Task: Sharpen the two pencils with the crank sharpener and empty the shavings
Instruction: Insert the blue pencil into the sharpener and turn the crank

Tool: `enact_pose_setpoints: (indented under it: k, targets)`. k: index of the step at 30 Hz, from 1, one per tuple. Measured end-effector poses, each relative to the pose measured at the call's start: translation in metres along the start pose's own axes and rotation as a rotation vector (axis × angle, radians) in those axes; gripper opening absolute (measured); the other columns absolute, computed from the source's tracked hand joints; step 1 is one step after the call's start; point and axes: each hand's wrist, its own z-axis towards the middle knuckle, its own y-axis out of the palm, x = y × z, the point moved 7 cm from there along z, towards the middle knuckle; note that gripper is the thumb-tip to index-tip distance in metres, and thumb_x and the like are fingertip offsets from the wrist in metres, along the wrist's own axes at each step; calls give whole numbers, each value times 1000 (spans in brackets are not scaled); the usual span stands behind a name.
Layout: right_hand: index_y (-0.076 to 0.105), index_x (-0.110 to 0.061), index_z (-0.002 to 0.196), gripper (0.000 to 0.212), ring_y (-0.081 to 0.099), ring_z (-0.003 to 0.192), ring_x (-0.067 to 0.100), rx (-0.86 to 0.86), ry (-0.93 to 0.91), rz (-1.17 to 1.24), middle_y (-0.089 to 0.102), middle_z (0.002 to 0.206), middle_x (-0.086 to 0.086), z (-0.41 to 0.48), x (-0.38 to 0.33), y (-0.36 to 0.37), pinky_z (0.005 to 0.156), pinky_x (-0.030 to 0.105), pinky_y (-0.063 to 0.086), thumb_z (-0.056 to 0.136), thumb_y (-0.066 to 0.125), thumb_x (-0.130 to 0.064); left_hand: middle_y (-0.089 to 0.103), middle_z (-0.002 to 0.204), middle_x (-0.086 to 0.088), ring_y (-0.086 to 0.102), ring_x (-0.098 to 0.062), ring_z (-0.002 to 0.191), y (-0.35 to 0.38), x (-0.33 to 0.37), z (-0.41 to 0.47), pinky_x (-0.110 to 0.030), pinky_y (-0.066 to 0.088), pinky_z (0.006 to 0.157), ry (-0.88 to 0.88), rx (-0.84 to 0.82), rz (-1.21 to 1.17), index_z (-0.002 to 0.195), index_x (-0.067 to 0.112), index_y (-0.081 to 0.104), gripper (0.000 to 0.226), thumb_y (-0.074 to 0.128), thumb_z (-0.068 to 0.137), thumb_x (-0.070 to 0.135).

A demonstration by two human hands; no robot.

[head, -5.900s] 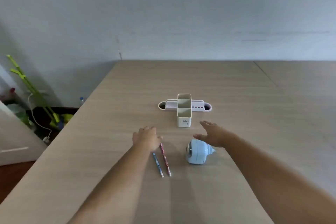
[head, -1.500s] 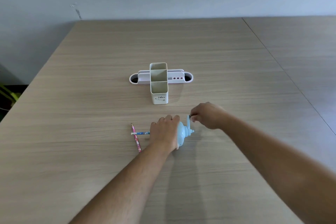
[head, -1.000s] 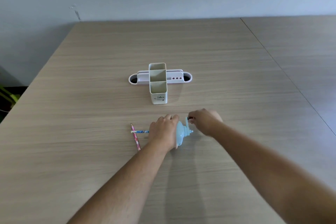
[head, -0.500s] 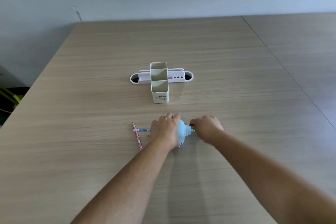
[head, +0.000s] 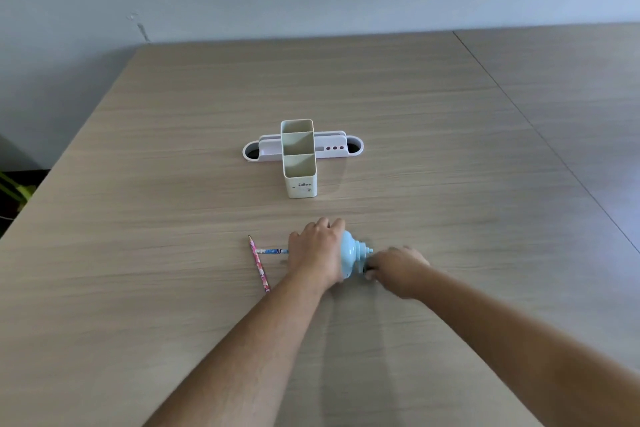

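Observation:
The light blue crank sharpener (head: 351, 253) lies on the wooden table (head: 173, 288), and my left hand (head: 317, 250) clamps over its body from the left. A blue pencil (head: 272, 251) sticks out horizontally to the left from under that hand, its tip hidden inside the sharpener. My right hand (head: 398, 270) pinches the crank at the sharpener's right end, low and toward me; the handle itself is mostly covered. A pink patterned pencil (head: 259, 263) rests loose on the table just left of the blue one, point facing away from me.
A cream pencil holder with compartments (head: 299, 158) stands beyond the sharpener, in front of a low white organiser tray (head: 332, 149). A seam to a second table (head: 540, 135) runs along the right. The table's left edge drops to the floor.
My right hand has circled from above the crank down to its near, lower side, turning it. My left hand, the sharpener and both pencils have stayed put.

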Motion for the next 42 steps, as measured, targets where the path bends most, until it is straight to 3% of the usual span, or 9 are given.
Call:
enact_pose_setpoints:
  k: [6,11,18,22,26,29,32,38,42]
  targets:
    - [55,-24,67,27,53,85,20,27,-101,186,61,85,0,3,6,-71,79,32,44,92,45,-22,55,117,1,55,-24,109,-2,1,-3,-37,41,78,24,3,22,117,20,45,69,84,60,26]
    - [60,-21,100,20,60,100,31,108,92,63,68,107,7,26,12,-12,71,30,36,93,42,-24,54,119,0,54,-24,111,-1,-1,-2,-37,41,82,-13,7,7,116,20,45,65,81,63,23]
    - [51,-23,72,21,50,83,21,-4,-129,165,57,84,0,-19,0,-57,77,35,42,92,43,-22,55,118,0,55,-23,110,-1,1,-2,-35,38,77,9,18,25,117,20,45,67,83,62,24]
    - [61,-23,91,22,57,95,26,141,48,85,64,99,3,28,16,-63,71,31,37,94,39,-28,54,121,0,54,-23,113,0,1,-2,-38,42,83,-1,-12,16,120,20,44,72,85,61,27]
    - [60,-22,106,24,58,109,25,-63,11,-96,65,113,5,17,5,-3,87,35,38,95,39,-28,54,120,0,54,-23,112,0,0,-1,-38,43,81,-18,7,7,118,20,44,71,85,60,26]
    - [63,-17,92,23,54,93,21,-268,-131,8,61,94,2,-18,-5,-18,85,33,38,93,41,-22,54,119,-1,55,-23,111,2,0,-1,-37,42,81,-15,11,2,118,20,44,69,84,62,26]
    - [57,-27,73,26,54,97,21,-88,-138,38,60,93,-2,-6,0,-76,90,38,38,93,41,-22,55,117,-1,56,-23,108,-1,0,-1,-37,43,80,9,29,28,117,20,45,71,85,59,26]
    - [56,-21,108,22,54,114,23,-72,49,-168,62,119,2,29,9,-12,97,38,34,94,40,-20,53,121,-1,53,-24,112,3,0,1,-37,43,82,-32,9,20,117,20,44,69,84,61,25]
    - [57,-24,90,20,55,107,22,-193,-11,-103,64,110,2,3,4,10,97,40,31,96,37,-25,53,122,-3,53,-26,113,4,0,1,-38,43,85,-40,7,7,118,19,44,69,85,63,24]
